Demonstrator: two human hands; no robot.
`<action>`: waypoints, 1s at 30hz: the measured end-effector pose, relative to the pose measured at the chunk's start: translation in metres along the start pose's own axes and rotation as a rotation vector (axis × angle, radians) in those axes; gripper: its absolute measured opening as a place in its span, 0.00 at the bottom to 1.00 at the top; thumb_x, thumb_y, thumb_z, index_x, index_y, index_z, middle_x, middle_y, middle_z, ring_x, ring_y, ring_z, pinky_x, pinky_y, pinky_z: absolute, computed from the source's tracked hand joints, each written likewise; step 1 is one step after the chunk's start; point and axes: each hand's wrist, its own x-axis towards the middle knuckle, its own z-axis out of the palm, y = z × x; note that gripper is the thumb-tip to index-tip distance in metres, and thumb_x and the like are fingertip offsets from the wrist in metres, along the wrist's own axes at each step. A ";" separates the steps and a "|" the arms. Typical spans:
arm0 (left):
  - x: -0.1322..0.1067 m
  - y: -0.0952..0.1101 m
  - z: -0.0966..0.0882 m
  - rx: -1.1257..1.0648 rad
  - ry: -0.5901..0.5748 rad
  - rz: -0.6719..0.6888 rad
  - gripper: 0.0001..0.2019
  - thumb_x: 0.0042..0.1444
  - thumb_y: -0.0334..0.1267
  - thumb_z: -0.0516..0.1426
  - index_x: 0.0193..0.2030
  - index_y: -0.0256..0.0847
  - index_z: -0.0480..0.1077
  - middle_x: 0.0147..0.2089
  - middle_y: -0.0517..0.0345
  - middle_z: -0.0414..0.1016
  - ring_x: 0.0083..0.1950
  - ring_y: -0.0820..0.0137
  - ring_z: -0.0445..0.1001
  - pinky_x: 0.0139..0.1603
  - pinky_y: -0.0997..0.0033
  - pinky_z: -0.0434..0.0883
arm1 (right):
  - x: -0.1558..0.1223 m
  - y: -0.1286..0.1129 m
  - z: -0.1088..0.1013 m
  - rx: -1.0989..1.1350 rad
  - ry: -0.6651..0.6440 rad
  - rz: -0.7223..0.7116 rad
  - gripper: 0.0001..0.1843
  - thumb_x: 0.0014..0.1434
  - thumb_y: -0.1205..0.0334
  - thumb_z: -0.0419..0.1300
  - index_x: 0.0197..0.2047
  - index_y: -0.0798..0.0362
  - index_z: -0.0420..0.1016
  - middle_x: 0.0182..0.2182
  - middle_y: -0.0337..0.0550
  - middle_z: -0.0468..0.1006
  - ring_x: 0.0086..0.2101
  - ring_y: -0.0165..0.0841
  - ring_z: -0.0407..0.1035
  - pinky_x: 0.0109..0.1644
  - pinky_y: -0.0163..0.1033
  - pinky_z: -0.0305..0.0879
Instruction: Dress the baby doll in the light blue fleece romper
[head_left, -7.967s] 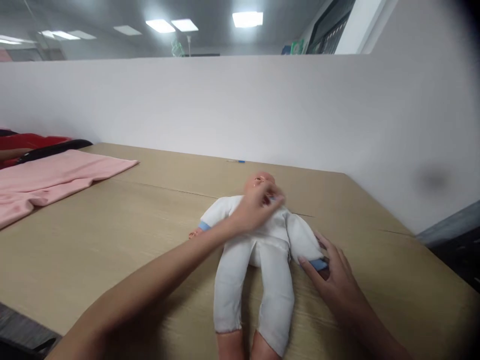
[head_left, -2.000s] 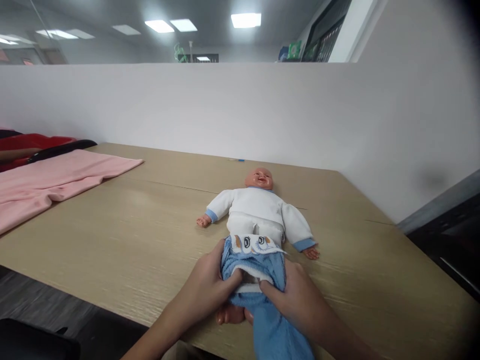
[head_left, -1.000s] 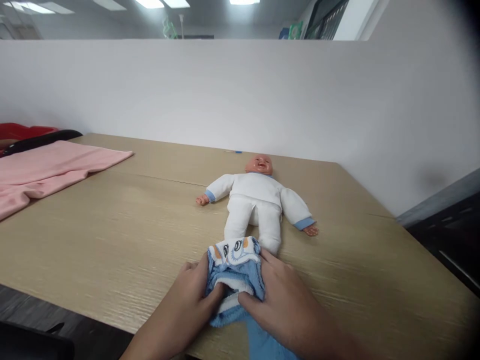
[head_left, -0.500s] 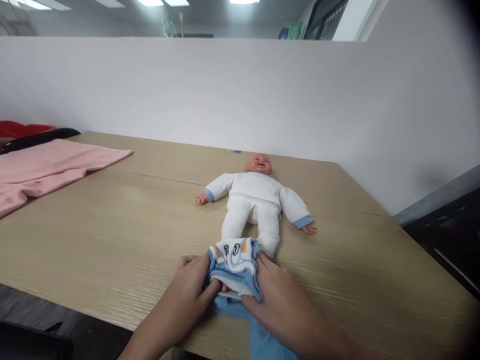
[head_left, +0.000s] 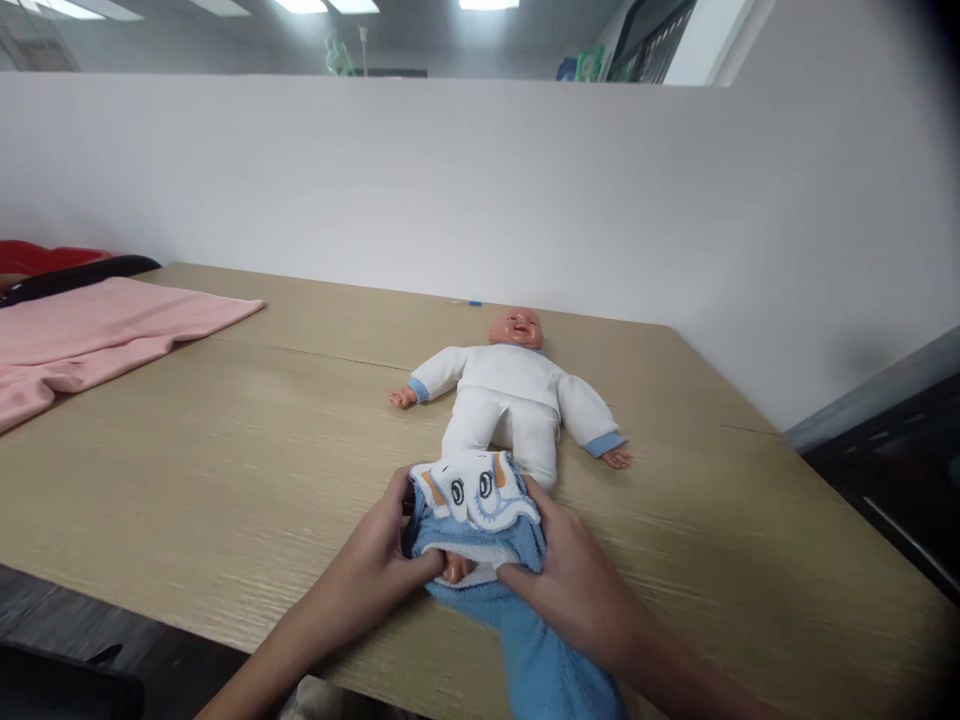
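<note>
A baby doll [head_left: 512,391] in a white suit with blue cuffs lies on its back on the wooden table [head_left: 225,450], head towards the wall. A blue fleece garment [head_left: 480,520] with an embroidered elephant face covers its lower legs. My left hand [head_left: 375,565] pinches the garment's left edge. My right hand [head_left: 574,580] grips its right edge. A bare doll foot shows between my hands at the opening. The garment's lower end hangs over the table's near edge.
A pink cloth [head_left: 82,335] is spread on the table's far left, with a red and a black item behind it. A white partition wall [head_left: 480,190] runs along the back and right. The floor drops away at the right.
Over the last second both hands have drawn the blue garment up the doll's legs towards the knees, and its elephant patch has risen. The doll has stayed in place.
</note>
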 end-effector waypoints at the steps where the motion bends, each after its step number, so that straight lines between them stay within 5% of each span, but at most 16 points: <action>1: 0.001 0.002 -0.002 0.016 -0.008 0.003 0.25 0.60 0.31 0.61 0.64 0.43 0.64 0.60 0.52 0.77 0.62 0.59 0.75 0.65 0.62 0.72 | 0.000 -0.001 -0.001 0.007 0.005 -0.010 0.33 0.52 0.70 0.63 0.63 0.53 0.73 0.55 0.49 0.85 0.54 0.46 0.80 0.60 0.48 0.74; 5: 0.003 0.006 -0.012 0.143 -0.018 0.024 0.16 0.64 0.34 0.59 0.59 0.42 0.70 0.57 0.51 0.79 0.61 0.58 0.74 0.64 0.61 0.72 | 0.004 -0.002 -0.002 0.073 0.020 -0.081 0.32 0.53 0.71 0.63 0.62 0.52 0.73 0.55 0.49 0.85 0.54 0.44 0.80 0.62 0.47 0.74; 13: 0.015 0.009 -0.023 0.244 -0.056 0.138 0.20 0.67 0.35 0.59 0.65 0.42 0.69 0.59 0.52 0.79 0.57 0.60 0.75 0.60 0.64 0.72 | 0.014 0.009 0.000 0.104 0.097 -0.126 0.31 0.50 0.67 0.66 0.60 0.51 0.75 0.52 0.48 0.86 0.53 0.48 0.81 0.59 0.50 0.77; 23: 0.039 -0.007 -0.052 0.361 -0.281 0.301 0.26 0.72 0.39 0.58 0.74 0.44 0.65 0.76 0.44 0.68 0.77 0.53 0.66 0.78 0.52 0.66 | 0.026 0.019 -0.004 0.033 0.124 -0.290 0.12 0.53 0.63 0.69 0.43 0.50 0.81 0.39 0.44 0.88 0.39 0.44 0.81 0.52 0.48 0.78; 30: 0.083 0.005 -0.070 0.378 -0.486 0.443 0.20 0.71 0.43 0.62 0.67 0.45 0.76 0.74 0.43 0.71 0.71 0.55 0.72 0.75 0.54 0.69 | 0.050 0.028 -0.024 -0.006 -0.032 -0.407 0.20 0.50 0.65 0.70 0.48 0.51 0.84 0.47 0.45 0.88 0.44 0.46 0.81 0.55 0.49 0.76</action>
